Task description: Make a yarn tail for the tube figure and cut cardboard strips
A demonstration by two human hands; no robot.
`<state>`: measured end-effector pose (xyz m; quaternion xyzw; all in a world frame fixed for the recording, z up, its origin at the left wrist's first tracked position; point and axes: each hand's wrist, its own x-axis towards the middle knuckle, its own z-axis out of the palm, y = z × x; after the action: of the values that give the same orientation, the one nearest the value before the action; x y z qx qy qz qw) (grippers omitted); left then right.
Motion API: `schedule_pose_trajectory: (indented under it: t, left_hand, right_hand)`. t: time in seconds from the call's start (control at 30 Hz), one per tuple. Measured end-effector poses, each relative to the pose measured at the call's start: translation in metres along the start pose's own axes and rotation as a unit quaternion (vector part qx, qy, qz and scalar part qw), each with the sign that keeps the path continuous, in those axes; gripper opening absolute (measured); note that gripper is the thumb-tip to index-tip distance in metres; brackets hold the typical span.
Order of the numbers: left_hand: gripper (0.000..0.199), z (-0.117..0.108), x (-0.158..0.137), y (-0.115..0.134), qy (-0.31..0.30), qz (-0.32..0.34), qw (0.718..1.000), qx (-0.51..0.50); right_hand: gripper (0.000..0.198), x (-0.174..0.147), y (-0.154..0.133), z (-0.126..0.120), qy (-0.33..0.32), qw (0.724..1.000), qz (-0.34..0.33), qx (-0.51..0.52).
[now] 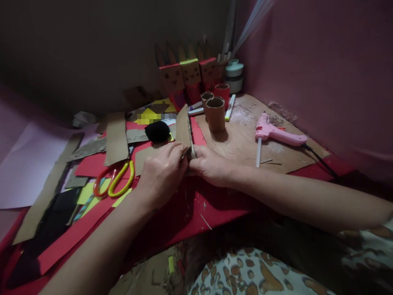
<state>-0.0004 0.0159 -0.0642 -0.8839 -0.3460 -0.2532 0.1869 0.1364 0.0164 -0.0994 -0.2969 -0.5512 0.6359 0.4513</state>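
Note:
Both hands meet at the table's front edge around a strip of cardboard [183,129] that stands up between them. My left hand [164,170] has its fingers wrapped round the strip's near end. From the other side my right hand [211,166] pinches the same end, its thumb toward the cardboard's torn edge. The fingertips are partly hidden. Left of the hands lie scissors [121,180] with one red and one yellow handle loop. A round black object [157,131] sits just beyond my left hand.
A pink glue gun [278,133] rests on a cardboard sheet [294,157] at right, its cord trailing off. Cardboard tubes [215,114], markers [230,107] and box figures with drawn faces [190,73] stand or lie behind. Coloured paper and cardboard scraps [116,139] cover the left.

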Motion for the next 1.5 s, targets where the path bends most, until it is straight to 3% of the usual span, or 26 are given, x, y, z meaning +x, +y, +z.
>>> schedule_pose_trajectory:
  t: [0.17, 0.37, 0.57, 0.77, 1.03, 1.23, 1.5]
  left_hand:
    - [0.014, 0.004, -0.002, 0.0, 0.031, 0.006, 0.999, -0.005]
    - [0.013, 0.005, -0.002, 0.001, 0.074, 0.008, 0.997, -0.013]
    - [0.01, 0.002, 0.0, -0.004, 0.056, 0.003, 0.998, -0.023]
    - [0.016, -0.001, 0.0, -0.004, 0.007, 0.027, 0.999, -0.016]
    - [0.01, 0.005, -0.001, 0.001, 0.07, 0.012, 0.997, 0.013]
    - [0.01, 0.002, 0.0, -0.002, 0.06, -0.019, 0.998, -0.023]
    - [0.011, -0.002, 0.002, -0.002, 0.051, -0.047, 0.997, -0.042]
  right_hand:
    - [0.024, -0.002, -0.001, -0.002, 0.026, 0.996, -0.011, -0.085]
    - [0.02, -0.004, 0.0, 0.001, 0.03, 0.996, -0.002, -0.086]
    - [0.016, -0.003, -0.001, 0.001, 0.002, 0.999, 0.0, -0.054]
    - [0.014, -0.001, -0.002, 0.001, 0.008, 0.996, -0.024, -0.089]
    - [0.02, -0.008, -0.012, 0.004, 0.033, 0.985, -0.008, -0.169]
    - [0.02, -0.007, -0.01, 0.005, 0.013, 0.992, -0.047, -0.118]
    - [0.014, -0.005, -0.001, 0.003, 0.033, 0.998, -0.008, -0.051]
